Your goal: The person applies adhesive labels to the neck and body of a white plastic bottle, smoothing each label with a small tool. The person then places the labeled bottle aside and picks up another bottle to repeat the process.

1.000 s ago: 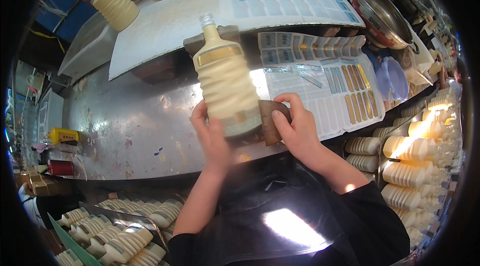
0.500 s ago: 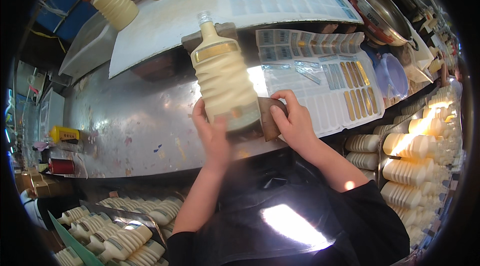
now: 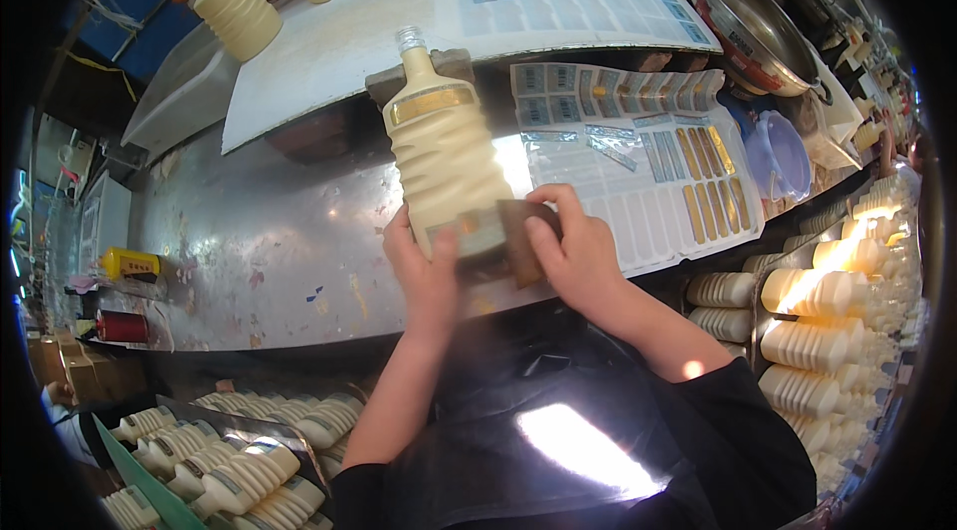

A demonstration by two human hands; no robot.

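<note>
A cream ribbed bottle (image 3: 439, 156) with a clear threaded neck lies on the metal bench, neck pointing away from me. A gold band label (image 3: 431, 104) runs across its shoulder; near its base sits a greyish label (image 3: 469, 233). My left hand (image 3: 422, 266) is closed round the bottle's lower left side, thumb by the base label. In my right hand (image 3: 576, 251) is a flat brown scraper-like piece (image 3: 519, 243), its edge against the bottle's lower right side. A dark block (image 3: 457, 64) sits behind the bottle's neck.
Label sheets (image 3: 648, 166) with gold and blue strips lie to the right, beside a pan (image 3: 753, 26) and a purple tub (image 3: 780, 156). A white board (image 3: 329, 61) spans the back. Many bottles fill racks at lower left (image 3: 254, 480) and right (image 3: 812, 341).
My right hand has moved left with the brown piece, which now overlaps the bottle's lower right side. The bottle and my left hand stay nearly in place.
</note>
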